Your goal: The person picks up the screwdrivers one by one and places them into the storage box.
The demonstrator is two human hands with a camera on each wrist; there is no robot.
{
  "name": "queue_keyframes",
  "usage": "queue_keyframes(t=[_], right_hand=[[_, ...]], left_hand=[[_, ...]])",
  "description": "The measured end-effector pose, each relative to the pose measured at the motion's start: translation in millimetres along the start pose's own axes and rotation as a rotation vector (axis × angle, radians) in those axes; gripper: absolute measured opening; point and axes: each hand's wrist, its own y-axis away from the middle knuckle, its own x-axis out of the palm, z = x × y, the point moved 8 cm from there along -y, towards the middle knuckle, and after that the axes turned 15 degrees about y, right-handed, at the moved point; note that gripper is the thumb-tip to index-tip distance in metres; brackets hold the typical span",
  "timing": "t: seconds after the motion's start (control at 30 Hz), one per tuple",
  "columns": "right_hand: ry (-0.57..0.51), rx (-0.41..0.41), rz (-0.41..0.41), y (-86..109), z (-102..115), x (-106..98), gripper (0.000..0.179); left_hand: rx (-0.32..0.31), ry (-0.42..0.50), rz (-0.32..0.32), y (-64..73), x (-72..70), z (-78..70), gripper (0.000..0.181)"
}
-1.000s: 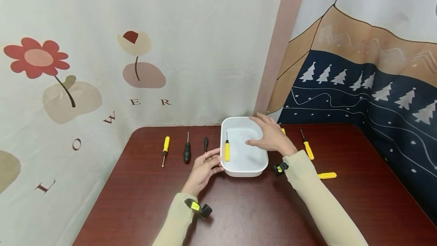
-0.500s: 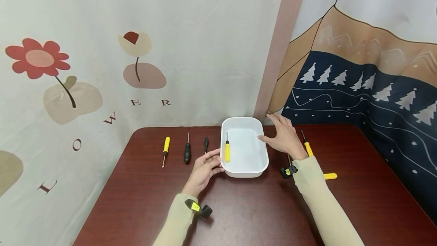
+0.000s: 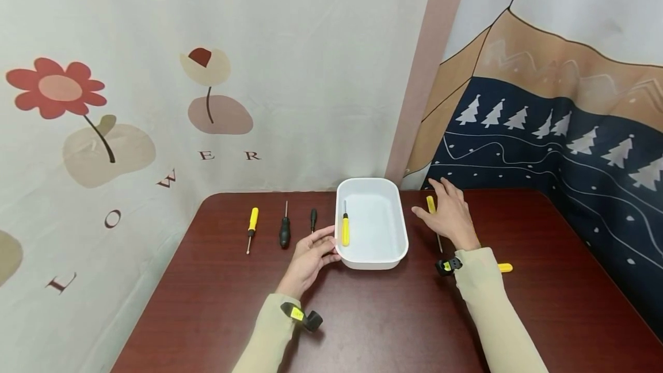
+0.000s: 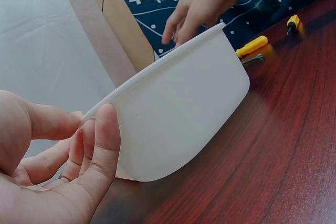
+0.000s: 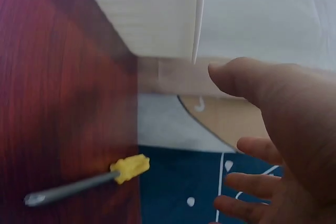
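Note:
My left hand (image 3: 305, 261) grips the left wall of a white plastic container (image 3: 373, 262), thumb and fingers pinching its rim in the left wrist view. Inside the container, along its left side, lies a screwdriver (image 3: 345, 232) with a yellow handle. To the right of the container my right hand (image 3: 452, 217) hovers with spread fingers, nothing in it. Just beside its thumb is another yellow-handled screwdriver (image 3: 431, 204), partly covered by the hand in the head view. The right wrist view shows that screwdriver's yellow handle (image 5: 131, 168) and metal shaft below the fingers.
Left of the container lie a yellow screwdriver (image 3: 252, 223), a black screwdriver (image 3: 285, 232) and a small black-handled tool (image 3: 313, 217). A yellow handle (image 3: 505, 267) sticks out past the right sleeve. Patterned curtains (image 3: 311, 73) hang behind the dark red table (image 3: 373, 327).
My right hand has moved right, from over the container to beside it at the yellow screwdriver. The left hand and the container have stayed in place.

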Motion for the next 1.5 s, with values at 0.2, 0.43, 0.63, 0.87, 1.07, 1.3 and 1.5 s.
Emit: queue_keyframes(t=[0.2,0.43,0.63,0.87,1.07,1.3,1.5], right_hand=[[0.008,0.045,-0.019,3.3,-16.8,-1.4,0.084],[0.019,0.090,-0.029,7.8,-33.7,1.6,0.081],[0.007,0.122,-0.018,10.3,-45.4,4.6,0.076],[0.010,0.159,-0.015,13.5,-58.9,4.1,0.074],[0.014,0.188,0.008,16.1,-70.2,8.2,0.072],[0.025,0.250,0.087,18.3,-85.7,13.4,0.070],[0.049,0.260,0.133,19.8,-91.1,15.7,0.064]], left_hand=[[0.000,-0.004,-0.004,0.2,-0.5,-0.5,0.043],[-0.002,-0.002,-0.002,-1.3,-1.2,0.5,0.043],[-0.005,0.000,0.002,-2.2,-2.5,3.1,0.044],[-0.006,-0.005,0.007,-0.5,-1.4,1.3,0.044],[-0.006,0.003,0.008,0.0,-0.1,0.6,0.044],[-0.009,0.002,0.002,-0.4,0.2,1.6,0.044],[-0.006,0.005,-0.001,-0.2,0.0,1.2,0.044]])
